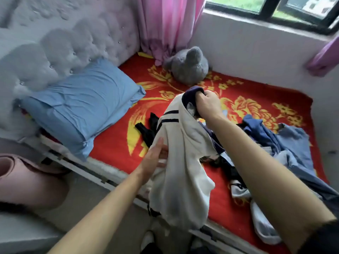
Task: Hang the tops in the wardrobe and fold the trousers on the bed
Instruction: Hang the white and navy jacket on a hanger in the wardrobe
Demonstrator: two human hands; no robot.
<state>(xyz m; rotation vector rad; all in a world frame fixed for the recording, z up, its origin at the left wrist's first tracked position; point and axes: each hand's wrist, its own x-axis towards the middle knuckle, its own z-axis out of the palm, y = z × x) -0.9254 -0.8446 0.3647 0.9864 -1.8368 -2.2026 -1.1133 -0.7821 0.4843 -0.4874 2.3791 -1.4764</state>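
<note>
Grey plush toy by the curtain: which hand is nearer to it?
Right. The right hand, gripping the dark collar of the white top, is just in front of the plush toy. The left hand touches the top lower down, much farther from the toy.

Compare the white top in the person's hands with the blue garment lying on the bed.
The white top hangs, gripped at its dark collar by the right hand; the blue garment lies crumpled on the red blanket, untouched. The white top has dark stripes; the blue garment looks plain. Both are unfolded.
</note>
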